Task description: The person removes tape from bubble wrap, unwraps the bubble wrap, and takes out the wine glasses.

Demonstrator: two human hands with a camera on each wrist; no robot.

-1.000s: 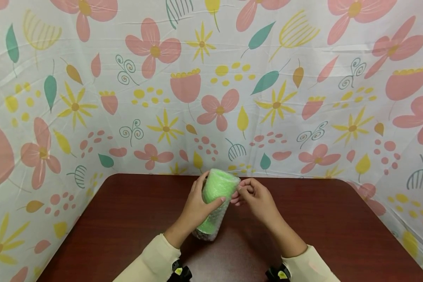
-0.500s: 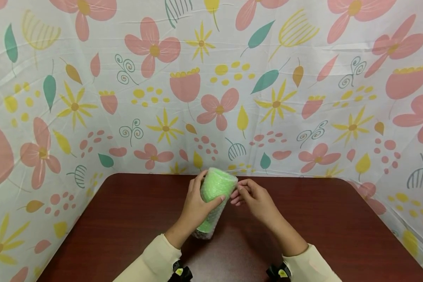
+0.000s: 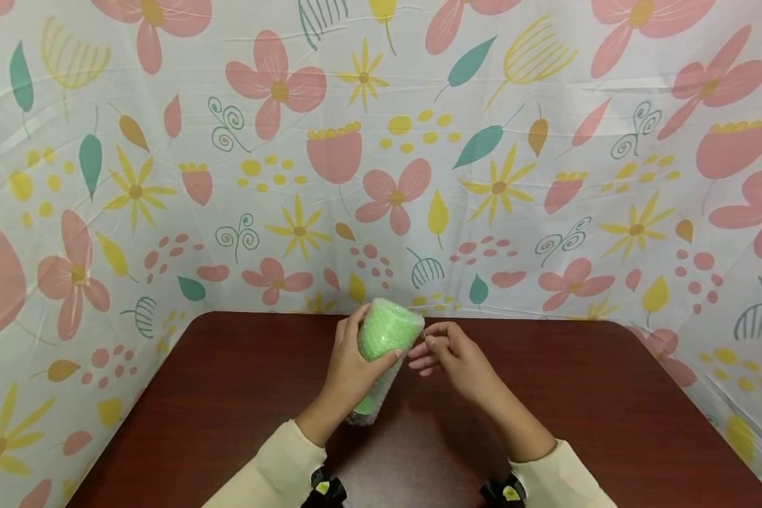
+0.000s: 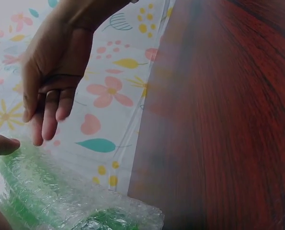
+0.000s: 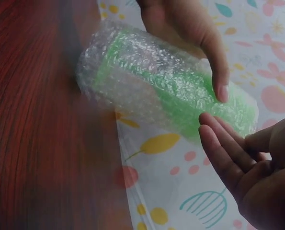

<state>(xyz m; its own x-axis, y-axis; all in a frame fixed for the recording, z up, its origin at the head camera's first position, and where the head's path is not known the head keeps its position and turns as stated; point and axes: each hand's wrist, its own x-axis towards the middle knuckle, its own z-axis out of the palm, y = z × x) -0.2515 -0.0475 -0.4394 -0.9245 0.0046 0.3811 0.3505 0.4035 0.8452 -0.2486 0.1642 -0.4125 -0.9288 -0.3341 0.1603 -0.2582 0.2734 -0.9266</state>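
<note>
Patterned cloth, printed with flowers and leaves, encloses the back and sides. Below it spreads the reddish-brown worktop. 2 cream sleeves enter from the near edge. Between them, above the middle of the worktop's far part, a green cylinder stands tilted, its upper end leaning away and to the right; whether its lower end meets the surface cannot be told. Bubble wrap encases it along its whole visible length and extends past the green at the lower end. Of the 2 hands, the left hand is clasped around the cylinder, thumb across the front; the right hand is just beside the upper rim, thumb and forefinger apparently pinching the wrap's edge, remaining fingers extended. A black fitting sits beside the left cuff. Progress, as judged: the cylinder is secured and the edge apparently caught, but the covering remains in place, and handling of that edge appears unfinished. The pinched portion is too small to identify.
</note>
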